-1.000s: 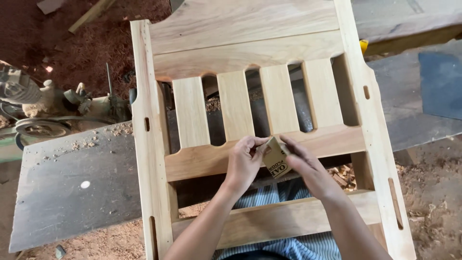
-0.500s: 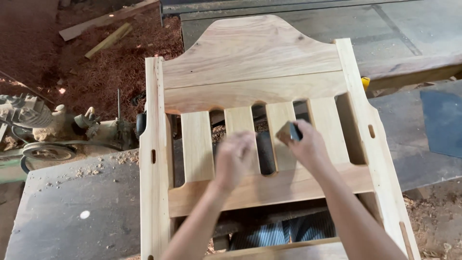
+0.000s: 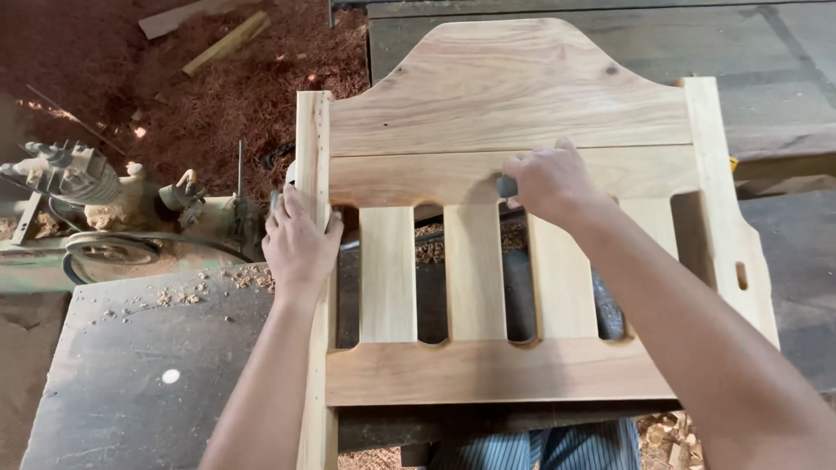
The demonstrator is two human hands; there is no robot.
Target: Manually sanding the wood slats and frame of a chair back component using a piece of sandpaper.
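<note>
left hand: grip closed around pale wooden slatted chair-back frame, left post.
right hand: grip clamps small dark sanding block on top rail; open gaps below.

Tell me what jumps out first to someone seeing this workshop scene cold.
The pale wooden chair back with its curved top panel and upright slats fills the middle. The left hand grips its left post, while the right hand presses a small dark object, mostly hidden, against the rail under the top panel. Reddish sawdust covers the floor at upper left, above a dusty machine.
</note>
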